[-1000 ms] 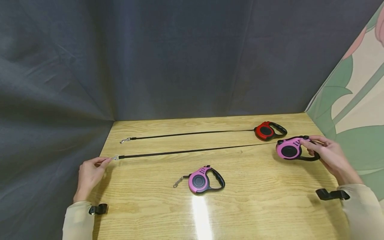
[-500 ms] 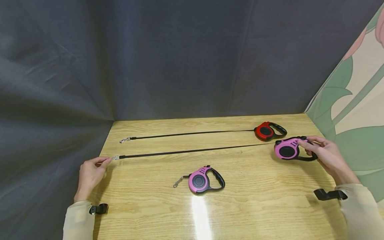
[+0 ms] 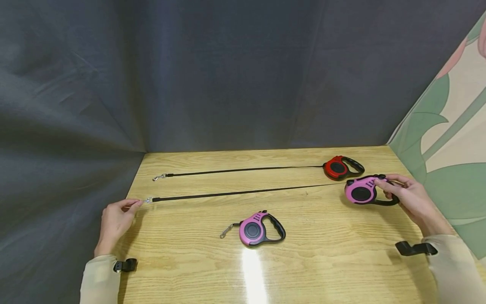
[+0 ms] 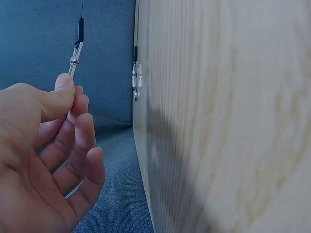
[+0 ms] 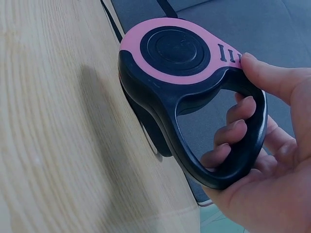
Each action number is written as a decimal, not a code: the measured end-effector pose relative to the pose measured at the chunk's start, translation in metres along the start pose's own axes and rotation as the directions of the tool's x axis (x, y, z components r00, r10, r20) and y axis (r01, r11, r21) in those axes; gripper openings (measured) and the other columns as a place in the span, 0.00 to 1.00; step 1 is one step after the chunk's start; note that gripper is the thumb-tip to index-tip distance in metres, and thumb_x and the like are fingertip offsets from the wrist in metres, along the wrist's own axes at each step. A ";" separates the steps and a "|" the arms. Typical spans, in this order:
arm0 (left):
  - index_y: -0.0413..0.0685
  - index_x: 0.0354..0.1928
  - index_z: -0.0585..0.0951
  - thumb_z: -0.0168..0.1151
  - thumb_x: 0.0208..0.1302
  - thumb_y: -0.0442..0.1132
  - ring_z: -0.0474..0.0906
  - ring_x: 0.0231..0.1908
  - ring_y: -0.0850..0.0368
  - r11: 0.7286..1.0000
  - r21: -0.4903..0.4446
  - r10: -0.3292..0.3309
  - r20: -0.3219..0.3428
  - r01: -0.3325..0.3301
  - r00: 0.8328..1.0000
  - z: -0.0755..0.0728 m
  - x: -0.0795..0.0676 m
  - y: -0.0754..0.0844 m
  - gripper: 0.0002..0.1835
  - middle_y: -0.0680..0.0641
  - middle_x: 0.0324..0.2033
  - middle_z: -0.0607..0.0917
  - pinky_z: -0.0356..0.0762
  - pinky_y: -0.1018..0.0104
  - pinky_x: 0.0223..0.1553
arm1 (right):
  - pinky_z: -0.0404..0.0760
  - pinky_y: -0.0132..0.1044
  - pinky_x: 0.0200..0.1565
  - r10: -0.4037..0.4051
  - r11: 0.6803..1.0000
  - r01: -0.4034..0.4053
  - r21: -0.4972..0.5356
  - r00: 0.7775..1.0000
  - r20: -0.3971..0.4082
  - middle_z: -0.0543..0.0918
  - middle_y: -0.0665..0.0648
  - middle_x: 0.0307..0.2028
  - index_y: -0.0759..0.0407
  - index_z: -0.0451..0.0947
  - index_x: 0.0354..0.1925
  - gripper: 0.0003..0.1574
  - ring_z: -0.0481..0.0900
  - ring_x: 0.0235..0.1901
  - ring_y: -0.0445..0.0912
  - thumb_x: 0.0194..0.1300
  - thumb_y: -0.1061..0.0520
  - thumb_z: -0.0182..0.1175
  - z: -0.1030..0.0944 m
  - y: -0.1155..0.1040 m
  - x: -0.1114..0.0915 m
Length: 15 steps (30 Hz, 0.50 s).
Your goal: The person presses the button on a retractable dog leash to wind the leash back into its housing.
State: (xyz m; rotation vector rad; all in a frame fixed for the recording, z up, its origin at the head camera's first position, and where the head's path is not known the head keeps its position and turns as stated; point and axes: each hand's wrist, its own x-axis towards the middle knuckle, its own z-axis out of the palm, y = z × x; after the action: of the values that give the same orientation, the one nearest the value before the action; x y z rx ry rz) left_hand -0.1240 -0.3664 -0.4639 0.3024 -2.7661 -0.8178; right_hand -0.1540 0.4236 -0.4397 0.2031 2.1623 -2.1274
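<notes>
At the table's left, my left hand (image 3: 117,223) pinches the metal clip (image 4: 74,60) of a black leash strap (image 3: 235,193) between thumb and fingertips. The strap runs straight across to a pink retractable leash (image 3: 360,192) on the right. My right hand (image 3: 415,200) grips that leash by its black loop handle (image 5: 260,121), fingers curled through the loop and thumb against the pink casing. In the right wrist view the casing hangs above the wood, over its shadow. A second pink retractable leash (image 3: 252,230) lies mid-table with its strap drawn in and its clip (image 3: 226,231) pointing left.
Along the back lies a red retractable leash (image 3: 337,167), its strap (image 3: 243,169) stretched left to a clip (image 3: 159,177). Dark cloth (image 3: 228,76) hangs behind and left of the wooden table (image 3: 311,261). A flower-patterned panel (image 3: 455,169) stands on the right.
My right hand has moved slightly left with the pink leash, shortening the span to the clip. My left hand keeps its pinch on the clip, nearly still.
</notes>
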 end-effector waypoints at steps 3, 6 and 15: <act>0.38 0.52 0.90 0.67 0.76 0.45 0.83 0.32 0.56 1.000 0.000 -0.003 -0.004 0.003 1.000 0.001 0.000 0.001 0.16 0.34 0.45 0.92 0.75 0.69 0.28 | 0.68 0.33 0.33 0.001 1.000 -0.001 -0.012 1.000 -0.001 0.80 0.41 0.28 0.45 0.82 0.42 0.08 0.75 0.28 0.38 0.78 0.60 0.62 0.001 0.001 0.000; 0.38 0.52 0.90 0.67 0.76 0.44 0.84 0.34 0.53 1.000 -0.002 -0.006 0.005 0.006 1.000 0.002 0.000 0.001 0.16 0.34 0.45 0.92 0.75 0.69 0.29 | 0.68 0.34 0.32 -0.015 1.000 0.015 0.007 1.000 0.008 0.80 0.42 0.27 0.47 0.82 0.42 0.08 0.74 0.27 0.39 0.78 0.61 0.62 0.002 0.002 0.000; 0.38 0.52 0.90 0.67 0.76 0.44 0.82 0.33 0.58 1.000 -0.017 0.000 0.011 0.000 1.000 0.002 0.001 0.001 0.16 0.35 0.45 0.92 0.76 0.70 0.28 | 0.72 0.32 0.31 -0.020 0.999 0.019 0.046 1.000 0.015 0.83 0.43 0.29 0.48 0.83 0.42 0.10 0.76 0.27 0.38 0.78 0.63 0.62 0.005 0.005 0.001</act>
State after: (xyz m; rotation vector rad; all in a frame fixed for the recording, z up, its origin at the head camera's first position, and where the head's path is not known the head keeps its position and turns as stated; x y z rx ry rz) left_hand -0.1256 -0.3647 -0.4651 0.2950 -2.7680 -0.8457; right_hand -0.1542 0.4183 -0.4445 0.1692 2.1171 -2.1833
